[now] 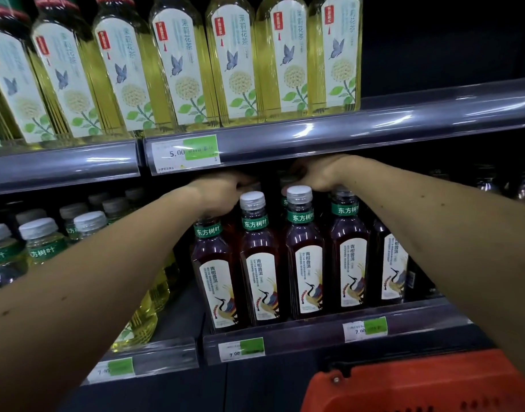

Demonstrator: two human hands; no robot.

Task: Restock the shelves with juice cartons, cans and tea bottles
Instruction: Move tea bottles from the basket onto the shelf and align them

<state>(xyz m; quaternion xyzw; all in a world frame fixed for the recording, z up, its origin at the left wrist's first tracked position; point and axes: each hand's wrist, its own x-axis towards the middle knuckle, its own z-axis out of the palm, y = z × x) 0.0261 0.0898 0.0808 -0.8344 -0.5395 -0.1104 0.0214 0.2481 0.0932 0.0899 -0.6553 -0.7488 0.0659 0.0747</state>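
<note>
Dark metal shelving [374,135] fills the view in two tiers: the upper shelf carries a row of pale yellow tea bottles [178,66], the lower shelf [314,331] a front row of dark red tea bottles [305,263], with more yellow bottles [41,242] to its left. An orange basket [418,388] sits at the bottom edge, cut off by the frame. Both arms reach over the dark row. The left hand [219,193] covers the cap of the leftmost dark bottle [213,272]; the right hand [317,175] rests above the bottle fourth from the left [349,254]. For this step, press each bottle straight back by its cap, keep it upright, and align labels forward. The fingers of both hands lie behind the shelf lip in shadow; whether they are apart or clamped on a cap cannot be told.
</note>
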